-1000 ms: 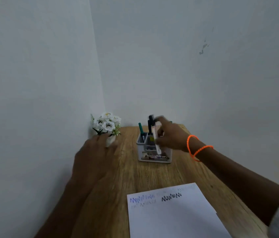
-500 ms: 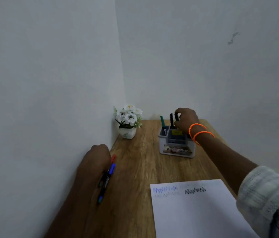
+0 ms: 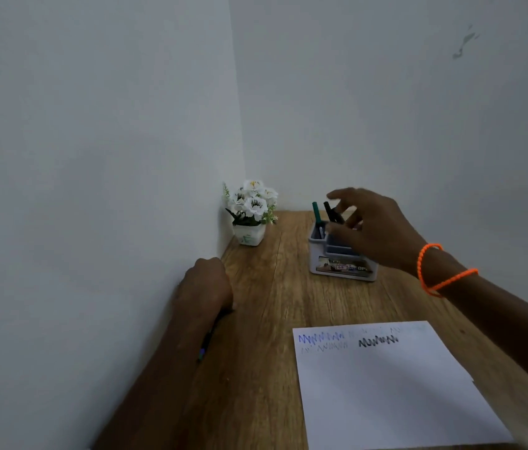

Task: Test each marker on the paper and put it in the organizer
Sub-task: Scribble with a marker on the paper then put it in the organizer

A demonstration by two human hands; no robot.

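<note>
R hand [image 3: 374, 228] hangs over organizer [image 3: 342, 261] w/ fingers spread, empty. L hand [image 3: 205, 287] lies curled on markers [image 3: 212, 332] on tabletop [image 3: 265, 319], left of paper [image 3: 385, 384].

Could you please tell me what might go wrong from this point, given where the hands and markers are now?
1. The right hand, fingers spread right beside the upright green marker and black marker, could knock them or tip the small white desk organizer.
2. The left hand holds markers at the wooden table's wall-side edge; one could slip off.
3. The white paper sheet lies unheld and may shift.
</note>
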